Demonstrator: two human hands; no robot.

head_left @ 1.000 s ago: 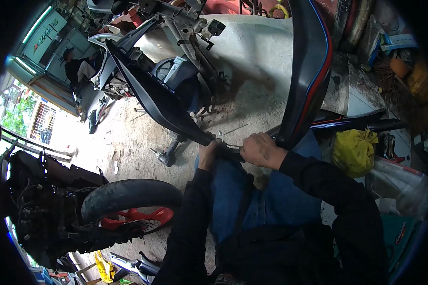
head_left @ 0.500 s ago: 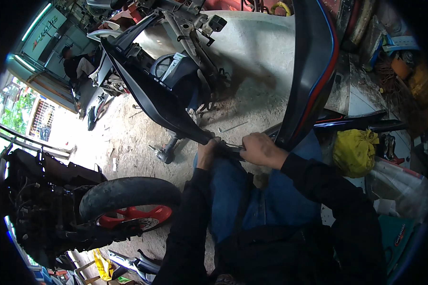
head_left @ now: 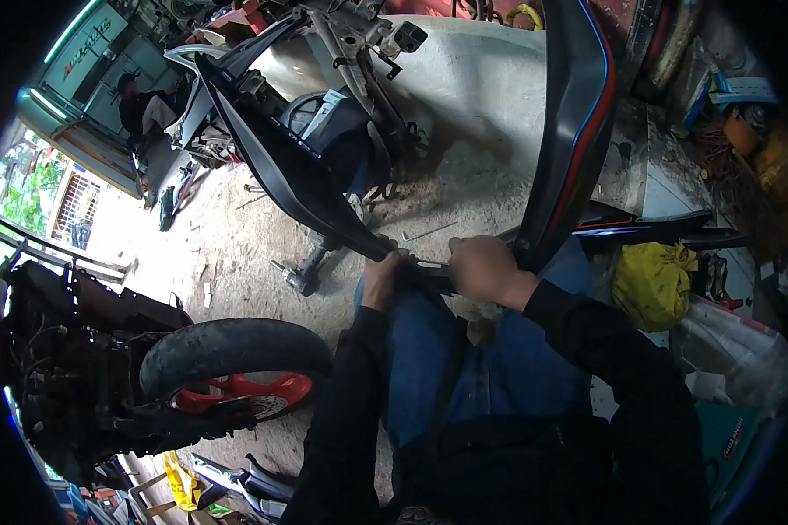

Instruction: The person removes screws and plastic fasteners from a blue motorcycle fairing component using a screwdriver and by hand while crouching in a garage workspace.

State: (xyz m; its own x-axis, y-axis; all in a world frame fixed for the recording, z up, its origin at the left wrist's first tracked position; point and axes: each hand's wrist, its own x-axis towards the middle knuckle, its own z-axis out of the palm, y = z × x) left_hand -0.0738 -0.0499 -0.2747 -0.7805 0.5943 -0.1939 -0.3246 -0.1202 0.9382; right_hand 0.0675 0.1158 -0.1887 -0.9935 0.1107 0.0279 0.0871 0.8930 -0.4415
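A black motorcycle fairing lies across my lap, with a long left panel [head_left: 280, 179] and a right panel [head_left: 571, 114] edged in red and blue. My left hand [head_left: 381, 282] is closed around the lower tip of the left panel. Between my hands runs a thin metal-shafted tool [head_left: 432, 264], pointing toward the left hand's fingertips. My right hand [head_left: 488, 271], smeared by motion, is closed on the tool's near end; its handle is hidden in the fist. Just beneath the shaft is a dark crosspiece [head_left: 433, 282] near the panel's tip.
A motorcycle wheel [head_left: 236, 354] with red spokes stands at left. On the floor ahead lie a power tool [head_left: 303, 276] and a thin metal rod [head_left: 431, 231]. A stripped motorcycle frame [head_left: 350, 70] is beyond. Right: a yellow bag [head_left: 655, 284]. Far left, a person [head_left: 149, 109] sits.
My right hand has shifted slightly right and turned, now blurred. The left hand keeps its hold on the panel tip. The whole view has tilted a little.
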